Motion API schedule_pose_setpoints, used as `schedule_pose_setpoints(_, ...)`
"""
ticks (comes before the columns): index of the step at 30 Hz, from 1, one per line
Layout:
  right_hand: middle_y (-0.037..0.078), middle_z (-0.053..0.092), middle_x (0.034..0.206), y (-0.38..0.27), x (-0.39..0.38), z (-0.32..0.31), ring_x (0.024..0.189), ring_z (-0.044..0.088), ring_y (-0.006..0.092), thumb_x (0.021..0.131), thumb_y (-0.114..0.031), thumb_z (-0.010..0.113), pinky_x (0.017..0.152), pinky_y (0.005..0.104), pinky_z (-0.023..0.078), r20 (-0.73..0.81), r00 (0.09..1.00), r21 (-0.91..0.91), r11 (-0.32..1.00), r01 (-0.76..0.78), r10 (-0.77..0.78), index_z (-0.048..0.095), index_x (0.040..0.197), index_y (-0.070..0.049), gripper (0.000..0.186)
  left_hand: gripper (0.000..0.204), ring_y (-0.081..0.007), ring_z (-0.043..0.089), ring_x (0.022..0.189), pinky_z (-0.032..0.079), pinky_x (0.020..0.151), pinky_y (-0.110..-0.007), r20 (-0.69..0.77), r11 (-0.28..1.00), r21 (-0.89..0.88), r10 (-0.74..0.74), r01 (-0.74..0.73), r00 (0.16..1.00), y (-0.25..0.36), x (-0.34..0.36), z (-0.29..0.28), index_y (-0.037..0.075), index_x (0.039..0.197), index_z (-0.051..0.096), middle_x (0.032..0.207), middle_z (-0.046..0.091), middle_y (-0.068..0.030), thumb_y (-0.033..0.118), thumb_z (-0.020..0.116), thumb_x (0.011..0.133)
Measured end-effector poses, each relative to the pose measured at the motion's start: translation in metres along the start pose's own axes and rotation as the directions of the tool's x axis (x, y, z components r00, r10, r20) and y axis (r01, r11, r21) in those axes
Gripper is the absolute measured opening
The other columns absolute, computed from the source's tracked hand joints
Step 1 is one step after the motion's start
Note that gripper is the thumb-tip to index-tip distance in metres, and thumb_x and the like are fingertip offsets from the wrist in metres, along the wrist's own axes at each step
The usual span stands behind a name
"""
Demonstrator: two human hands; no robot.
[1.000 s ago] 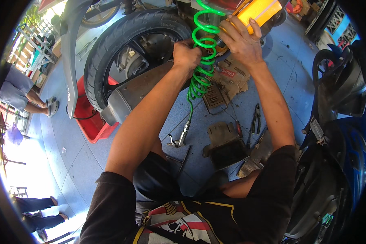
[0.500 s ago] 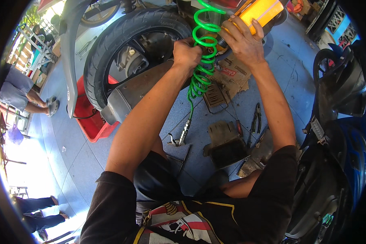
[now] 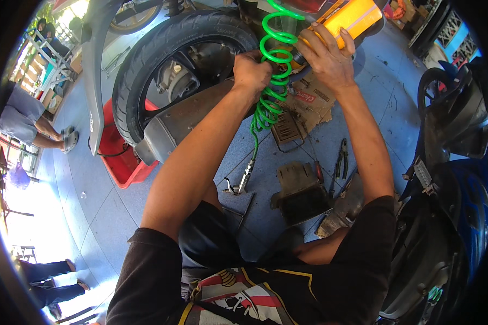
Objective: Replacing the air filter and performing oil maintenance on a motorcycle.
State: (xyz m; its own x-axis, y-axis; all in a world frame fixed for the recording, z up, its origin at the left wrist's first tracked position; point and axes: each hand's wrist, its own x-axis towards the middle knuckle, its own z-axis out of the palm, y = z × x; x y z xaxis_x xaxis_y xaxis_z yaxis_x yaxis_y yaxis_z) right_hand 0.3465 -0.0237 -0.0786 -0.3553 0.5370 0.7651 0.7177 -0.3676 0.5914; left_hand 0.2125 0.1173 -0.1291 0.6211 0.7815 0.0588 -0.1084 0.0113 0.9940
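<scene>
My right hand (image 3: 325,59) grips a yellow bottle (image 3: 352,21), tilted at the rear of a motorbike, with fingers wrapped over it. My left hand (image 3: 250,73) is closed just left of the bottle's lower end, behind or against a coiled green air hose (image 3: 276,33); what it holds is hidden. The hose hangs between my hands down to a metal air gun (image 3: 244,181) on the floor. A black tyre (image 3: 133,70) stands left of my hands, with a grey metal casing (image 3: 173,127) below it.
A red crate (image 3: 126,173) sits under the wheel. Cardboard (image 3: 314,111), a dark open housing (image 3: 301,192) and pliers (image 3: 341,157) lie on tiles. A blue-and-black scooter (image 3: 461,206) stands at right. Other people's legs (image 3: 49,132) show at left, another pair (image 3: 54,276) lower left.
Both my hands, the yellow bottle and the upper coils of the hose have shifted very slightly right. My grip on the bottle looks the same.
</scene>
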Motion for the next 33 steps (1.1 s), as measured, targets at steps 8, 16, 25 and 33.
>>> schedule_pose_setpoints(8, -0.011, 0.058, 0.112, 0.001, -0.0033, 0.0, 0.123, 0.047, 0.0094, 0.081, -0.026, 0.06, 0.109, 0.0456, 0.016, 0.001, 1.0, 0.0, 1.0, -0.007, 0.007, 0.069, 0.1, -0.027, 0.021, 0.042, -0.0201, 0.068, 0.086, 0.052, 0.078, -0.032, -0.006, 0.999, 0.047, -0.017, 0.017, 1.0, 0.0043, -0.0041, 0.0019, -0.002, 0.107, 0.07, 0.097, 0.071, -0.0162, 0.004, 0.077, 0.066)
schedule_pose_setpoints(16, -0.011, 0.058, 0.111, -0.0005, -0.0042, 0.0001, 0.123, 0.047, 0.0097, 0.081, -0.026, 0.06, 0.109, 0.0458, 0.016, 0.0, 0.999, -0.034, 0.999, -0.032, 0.032, 0.068, 0.1, -0.028, 0.021, 0.039, -0.0209, 0.068, 0.085, 0.052, 0.079, -0.033, -0.016, 0.996, 0.089, 0.014, -0.013, 1.0, -0.0033, 0.0025, 0.0016, -0.001, 0.107, 0.071, 0.096, 0.071, -0.0173, 0.006, 0.074, 0.069)
schedule_pose_setpoints(25, -0.011, 0.057, 0.112, -0.0074, -0.0033, 0.0009, 0.122, 0.046, 0.0094, 0.082, -0.025, 0.058, 0.108, 0.0455, 0.016, 0.011, 0.998, -0.077, 0.996, -0.054, 0.055, 0.067, 0.101, -0.03, 0.021, 0.035, -0.0189, 0.067, 0.082, 0.052, 0.075, -0.032, -0.012, 0.998, 0.052, 0.034, -0.033, 0.999, -0.0005, -0.0031, -0.001, -0.003, 0.104, 0.071, 0.092, 0.072, -0.0169, 0.005, 0.074, 0.07)
schedule_pose_setpoints(33, -0.011, 0.057, 0.111, -0.007, -0.0082, -0.0031, 0.12, 0.046, 0.0095, 0.081, -0.025, 0.058, 0.107, 0.0459, 0.017, 0.012, 0.995, -0.099, 0.99, -0.1, 0.102, 0.067, 0.101, -0.03, 0.023, 0.036, -0.0204, 0.068, 0.082, 0.052, 0.075, -0.032, -0.002, 0.996, 0.068, 0.06, -0.06, 0.998, -0.0039, -0.0003, 0.0026, -0.005, 0.105, 0.07, 0.092, 0.071, -0.0184, 0.004, 0.071, 0.07)
